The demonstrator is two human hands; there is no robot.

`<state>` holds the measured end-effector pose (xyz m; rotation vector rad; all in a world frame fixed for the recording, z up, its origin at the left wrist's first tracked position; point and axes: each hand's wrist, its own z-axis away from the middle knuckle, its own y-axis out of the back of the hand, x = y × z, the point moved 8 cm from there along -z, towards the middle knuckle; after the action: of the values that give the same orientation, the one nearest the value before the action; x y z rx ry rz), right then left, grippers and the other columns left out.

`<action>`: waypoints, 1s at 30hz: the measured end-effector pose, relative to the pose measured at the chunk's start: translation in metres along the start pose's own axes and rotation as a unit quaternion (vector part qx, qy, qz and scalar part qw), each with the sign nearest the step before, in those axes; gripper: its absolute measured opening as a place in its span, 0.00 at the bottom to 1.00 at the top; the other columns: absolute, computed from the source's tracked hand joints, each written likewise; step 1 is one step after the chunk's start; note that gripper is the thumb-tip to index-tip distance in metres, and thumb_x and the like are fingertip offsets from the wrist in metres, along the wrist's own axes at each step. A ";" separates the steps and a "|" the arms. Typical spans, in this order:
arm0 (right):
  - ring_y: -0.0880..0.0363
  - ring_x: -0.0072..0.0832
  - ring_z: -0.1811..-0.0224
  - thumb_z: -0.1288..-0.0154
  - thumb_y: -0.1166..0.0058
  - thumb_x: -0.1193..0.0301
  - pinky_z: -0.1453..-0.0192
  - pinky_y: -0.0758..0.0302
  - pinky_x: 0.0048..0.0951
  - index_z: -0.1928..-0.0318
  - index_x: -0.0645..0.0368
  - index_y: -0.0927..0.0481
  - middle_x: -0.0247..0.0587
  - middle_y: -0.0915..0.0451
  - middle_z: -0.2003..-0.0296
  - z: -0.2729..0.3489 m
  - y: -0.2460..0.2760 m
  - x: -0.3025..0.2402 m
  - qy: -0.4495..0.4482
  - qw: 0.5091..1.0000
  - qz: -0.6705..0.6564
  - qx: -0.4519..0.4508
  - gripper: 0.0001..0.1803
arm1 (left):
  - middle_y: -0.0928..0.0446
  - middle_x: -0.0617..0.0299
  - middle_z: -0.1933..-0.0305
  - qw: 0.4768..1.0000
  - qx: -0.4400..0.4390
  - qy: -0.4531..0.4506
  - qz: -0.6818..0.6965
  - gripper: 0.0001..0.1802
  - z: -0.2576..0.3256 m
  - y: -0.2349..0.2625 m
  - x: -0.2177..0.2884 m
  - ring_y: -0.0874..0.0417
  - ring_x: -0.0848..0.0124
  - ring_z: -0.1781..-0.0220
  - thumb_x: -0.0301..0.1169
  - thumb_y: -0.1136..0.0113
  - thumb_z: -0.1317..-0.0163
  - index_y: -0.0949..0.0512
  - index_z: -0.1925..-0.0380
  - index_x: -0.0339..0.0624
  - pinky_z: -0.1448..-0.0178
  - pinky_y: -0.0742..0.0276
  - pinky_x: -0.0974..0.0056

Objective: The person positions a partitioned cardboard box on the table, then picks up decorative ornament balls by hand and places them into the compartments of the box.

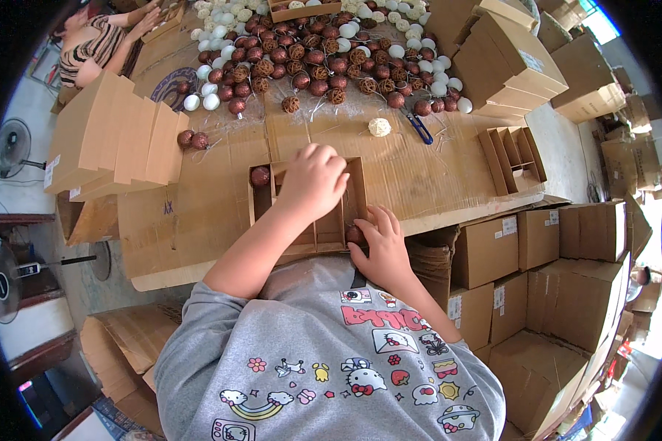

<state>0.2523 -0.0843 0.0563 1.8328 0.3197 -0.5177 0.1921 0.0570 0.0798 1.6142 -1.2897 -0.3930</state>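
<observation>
A shallow cardboard box (332, 213) with dividers lies on the table right in front of me. One brown glitter ball (260, 176) sits in its far left compartment. My left hand (312, 180) is over the middle of the box with its fingers curled closed; what they hold, if anything, is hidden. At the near right corner, my right hand (382, 246) has its thumb and fingers around another brown glitter ball (354, 234), partly covered by the hand. A cream woven ball (379, 127) rests on the table beyond the box.
Brown, white and woven balls (316, 66) are heaped at the far side. A blue cutter (421, 128) lies near them. Folded cardboard stacks (110, 140) stand left; another divided box (513, 158) sits right. Large cartons (485, 250) are at my right. A person (99, 48) works far left.
</observation>
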 end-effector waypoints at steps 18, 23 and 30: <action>0.27 0.50 0.48 0.48 0.38 0.61 0.44 0.28 0.43 0.55 0.56 0.18 0.55 0.27 0.51 -0.010 -0.010 0.008 -0.094 0.982 -0.041 -0.159 0.20 | 0.33 0.47 0.43 0.982 0.058 0.179 0.023 0.27 0.115 0.045 -0.073 0.32 0.48 0.41 0.27 0.38 0.46 0.33 0.45 0.42 0.37 0.36 0.48; 0.27 0.50 0.48 0.49 0.37 0.63 0.44 0.28 0.42 0.55 0.55 0.18 0.55 0.27 0.51 0.000 -0.013 0.010 -0.115 0.982 -0.054 -0.140 0.20 | 0.41 0.43 0.34 0.979 0.021 0.201 0.039 0.36 0.118 0.027 -0.066 0.39 0.44 0.35 0.32 0.37 0.45 0.39 0.36 0.44 0.33 0.40 0.46; 0.29 0.50 0.47 0.48 0.37 0.64 0.42 0.29 0.42 0.50 0.54 0.20 0.55 0.28 0.53 0.001 -0.023 0.021 -0.192 0.956 -0.107 -0.192 0.22 | 0.43 0.42 0.33 0.980 0.003 0.199 0.022 0.37 0.117 0.027 -0.065 0.39 0.44 0.34 0.32 0.36 0.46 0.39 0.36 0.43 0.32 0.40 0.46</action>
<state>0.2597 -0.0784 0.0266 1.2940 0.3271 -0.8820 0.0658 0.0582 0.0284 1.5694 -1.0183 -0.0331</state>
